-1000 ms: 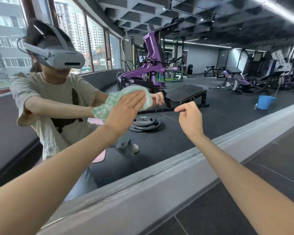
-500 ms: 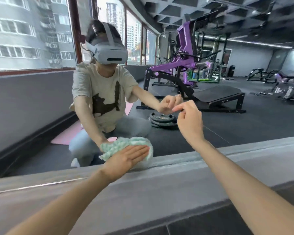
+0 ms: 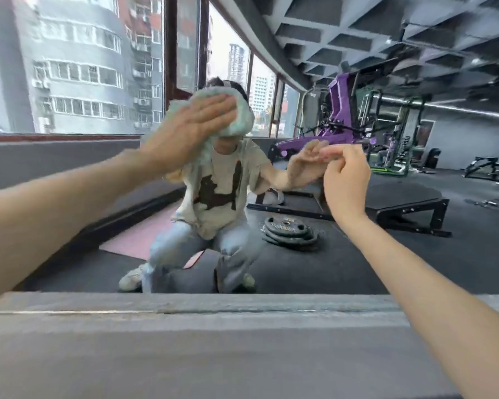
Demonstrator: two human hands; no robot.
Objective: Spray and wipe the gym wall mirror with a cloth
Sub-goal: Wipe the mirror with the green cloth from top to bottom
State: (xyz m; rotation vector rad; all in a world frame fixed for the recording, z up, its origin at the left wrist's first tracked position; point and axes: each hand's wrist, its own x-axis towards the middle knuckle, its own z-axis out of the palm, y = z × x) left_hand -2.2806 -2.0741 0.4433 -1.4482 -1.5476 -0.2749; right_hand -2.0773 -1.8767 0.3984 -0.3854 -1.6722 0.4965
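Two hands are seen raised to the mirror (image 3: 415, 269), which fills the head view above a grey ledge (image 3: 242, 349).

The left hand (image 3: 190, 131) is laid flat, fingers straight and together, on a pale green cloth (image 3: 238, 118). The cloth is pressed between palm and glass, high up, at the level of the reflected head. Hand and cloth are motion-blurred, so a wiping stroke is judged to be in progress.

The right hand (image 3: 344, 180) is held at the glass, to the right of the cloth and apart from it. Its fingers are curled in, with thumb and forefinger tips brought together, and nothing is seen in them. Whether the tips touch the glass cannot be told.

Progress:
- No spray bottle is in view, and no droplets, film or streaks can be made out on the glass.
- Spraying of this patch is taken as done, on the sole evidence that the cloth is already at work.
- The wipe itself is judged to be mid-course.
- How much glass has been covered cannot be read off. The reflected weight plates (image 3: 288, 228) and purple machine (image 3: 340, 110) look equally clear, as does the rest of the reflection.
- Presumably left to do: the stretch beyond the right hand and the low strip just above the ledge.
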